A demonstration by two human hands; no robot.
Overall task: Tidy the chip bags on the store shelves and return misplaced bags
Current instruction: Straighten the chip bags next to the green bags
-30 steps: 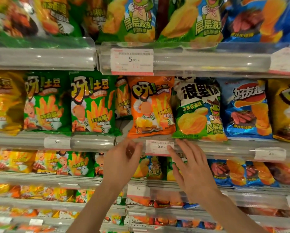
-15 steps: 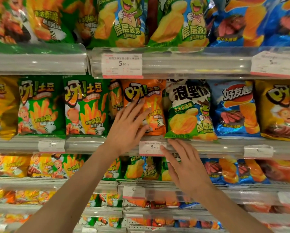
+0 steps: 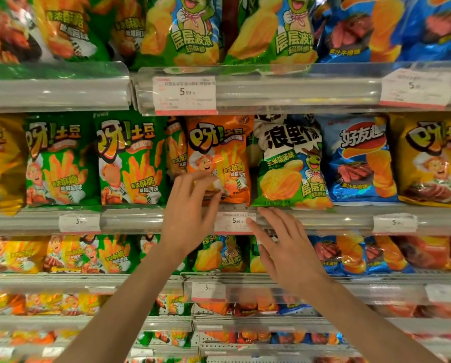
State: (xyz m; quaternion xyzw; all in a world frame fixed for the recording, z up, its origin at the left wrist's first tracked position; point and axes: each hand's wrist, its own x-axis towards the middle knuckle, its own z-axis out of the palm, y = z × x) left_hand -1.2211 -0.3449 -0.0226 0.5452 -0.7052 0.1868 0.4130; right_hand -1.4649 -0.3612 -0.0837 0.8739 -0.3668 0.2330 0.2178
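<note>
Head view: left hand (image 3: 190,205) pinches "呀!土豆" bag (image 3: 219,158).

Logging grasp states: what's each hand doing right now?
Left hand: closed on the orange chip bag, lower edge.
Right hand: open, empty, fingers spread below the shelf edge.

White price tags (image 3: 184,95) sit in clear rails (image 3: 297,87) along the shelf fronts. Most read 5.90.
</note>
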